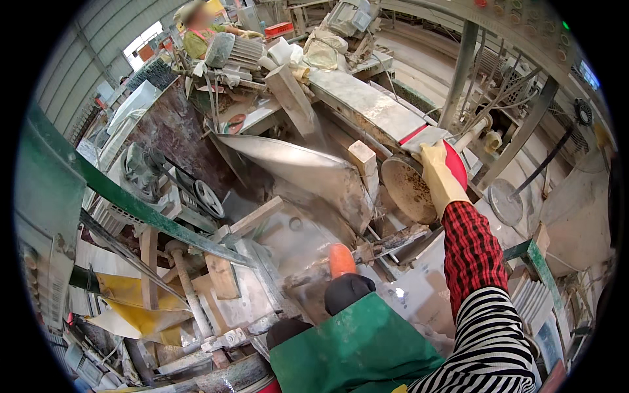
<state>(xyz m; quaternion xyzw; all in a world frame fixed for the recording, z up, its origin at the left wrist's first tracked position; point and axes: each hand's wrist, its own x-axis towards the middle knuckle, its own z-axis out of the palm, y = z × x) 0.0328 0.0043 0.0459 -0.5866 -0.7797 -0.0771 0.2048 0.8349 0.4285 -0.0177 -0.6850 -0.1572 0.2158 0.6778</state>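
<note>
My right hand [440, 174], in a pale yellow rubber glove, reaches forward to the near end of a long pale conveyor bed [367, 98]. Its fingers look pressed together against a red, round-edged object [457, 165], which shows mostly past the glove's right side. The glove hides part of that object, so its kind is unclear. Just left of the wrist stands a round metal pan [407, 187] with brown-speckled residue inside. A red strip [413, 134] crosses the bed close to my fingertips. My left hand is out of view.
A curved metal sheet [295, 164] and a wooden post [363, 170] rise left of the pan. The green bar [151, 209] arcs across the left. Beside it is a belt pulley [208, 198]. Another person [196, 39] works at the far left. A metal post [458, 75] stands right.
</note>
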